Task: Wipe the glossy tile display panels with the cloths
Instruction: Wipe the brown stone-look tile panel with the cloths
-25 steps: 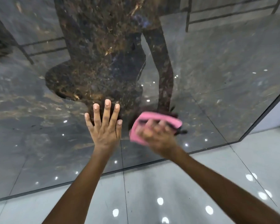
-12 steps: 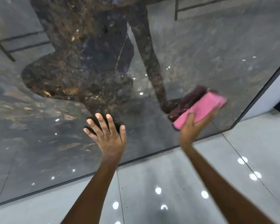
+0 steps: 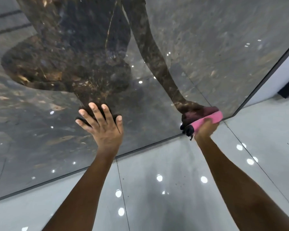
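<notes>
Left hand [image 3: 103, 125] flat, fingers spread on the tile panel [image 3: 207, 47]; right hand [image 3: 205, 129] grips the pink cloth [image 3: 208, 120].

Head-worn view, down, close to panel [image 3: 207, 47]

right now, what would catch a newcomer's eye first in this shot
The pink cloth stands out most: the right hand grips it against the lower right corner of the dark glossy tile panel. Next is the left hand, its fingers spread flat on the panel near its lower edge. The panel mirrors both arms and the ceiling lights.
</notes>
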A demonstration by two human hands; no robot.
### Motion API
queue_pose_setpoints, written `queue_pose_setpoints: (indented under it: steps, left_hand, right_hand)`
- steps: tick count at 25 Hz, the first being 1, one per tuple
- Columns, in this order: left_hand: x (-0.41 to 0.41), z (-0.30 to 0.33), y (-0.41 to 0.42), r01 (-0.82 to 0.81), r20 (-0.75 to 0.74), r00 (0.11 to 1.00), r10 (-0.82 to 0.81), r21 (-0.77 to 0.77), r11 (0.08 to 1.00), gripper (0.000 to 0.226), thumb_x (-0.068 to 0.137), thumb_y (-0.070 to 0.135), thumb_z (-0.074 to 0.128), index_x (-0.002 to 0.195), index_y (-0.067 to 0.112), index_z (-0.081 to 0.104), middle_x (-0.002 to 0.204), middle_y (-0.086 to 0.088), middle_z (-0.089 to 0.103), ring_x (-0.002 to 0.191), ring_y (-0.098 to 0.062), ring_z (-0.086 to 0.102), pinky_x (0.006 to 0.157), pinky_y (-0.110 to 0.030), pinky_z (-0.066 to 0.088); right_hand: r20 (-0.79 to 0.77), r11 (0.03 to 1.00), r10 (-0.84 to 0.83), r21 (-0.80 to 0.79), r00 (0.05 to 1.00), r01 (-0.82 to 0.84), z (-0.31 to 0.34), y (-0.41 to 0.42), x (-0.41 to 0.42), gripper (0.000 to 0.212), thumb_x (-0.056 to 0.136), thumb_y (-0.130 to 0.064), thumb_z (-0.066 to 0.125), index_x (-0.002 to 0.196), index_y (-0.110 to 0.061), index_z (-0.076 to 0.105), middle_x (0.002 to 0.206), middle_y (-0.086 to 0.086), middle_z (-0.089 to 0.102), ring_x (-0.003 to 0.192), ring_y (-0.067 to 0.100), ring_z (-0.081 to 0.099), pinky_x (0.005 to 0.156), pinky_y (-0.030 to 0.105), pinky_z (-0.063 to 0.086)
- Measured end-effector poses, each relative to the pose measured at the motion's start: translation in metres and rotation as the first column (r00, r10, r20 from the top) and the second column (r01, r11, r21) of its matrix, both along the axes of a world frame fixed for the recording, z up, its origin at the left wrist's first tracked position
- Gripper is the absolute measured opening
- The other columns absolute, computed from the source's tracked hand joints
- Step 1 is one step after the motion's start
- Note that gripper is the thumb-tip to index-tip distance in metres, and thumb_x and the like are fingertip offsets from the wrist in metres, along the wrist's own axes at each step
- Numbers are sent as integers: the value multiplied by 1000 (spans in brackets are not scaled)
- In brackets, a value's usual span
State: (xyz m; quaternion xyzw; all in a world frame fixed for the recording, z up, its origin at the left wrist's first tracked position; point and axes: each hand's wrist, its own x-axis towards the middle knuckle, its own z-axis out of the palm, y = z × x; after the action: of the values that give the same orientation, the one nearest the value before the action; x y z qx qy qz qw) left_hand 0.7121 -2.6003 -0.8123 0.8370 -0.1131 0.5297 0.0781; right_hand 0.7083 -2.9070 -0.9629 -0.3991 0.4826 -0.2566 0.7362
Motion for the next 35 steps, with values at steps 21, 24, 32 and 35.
queue_pose_setpoints:
  steps: [21,24,32,35]
  left_hand:
    - [2,321,-73,308,167,938,-304,2,951,49,101,26,44,149,19,37,157,-9,32,148,-30,17,119,-45,0]
    - [19,328,-58,127,211,966,-147,104,986,53,105,31,33,155,16,23,161,-6,22,149,-27,8,119,-46,-6]
    - [23,320,-54,74,245,962,-118,181,981,54,106,33,21,156,16,7,165,-1,-8,150,-20,-15,120,-47,-11]
    - [27,320,-58,55,260,960,-107,196,979,56,106,33,23,156,15,7,163,0,-14,150,-22,-12,121,-47,-9]
  right_hand:
    - [175,-58,422,-974,890,219,345,36,-18,57,104,-25,38,155,-14,14,160,17,9,148,32,5,120,42,7]
    - [443,378,1,-830,897,410,429,-42,2,60,101,-29,36,148,6,27,157,27,17,148,40,9,121,39,9]
    - [-110,-786,355,-573,928,233,439,-11,-24,67,97,-17,43,155,-21,11,164,-3,-3,150,28,4,121,37,4]
    - [109,-119,202,-984,973,135,512,-84,-19,67,95,-10,44,154,-4,12,162,17,5,149,33,10,121,29,3]
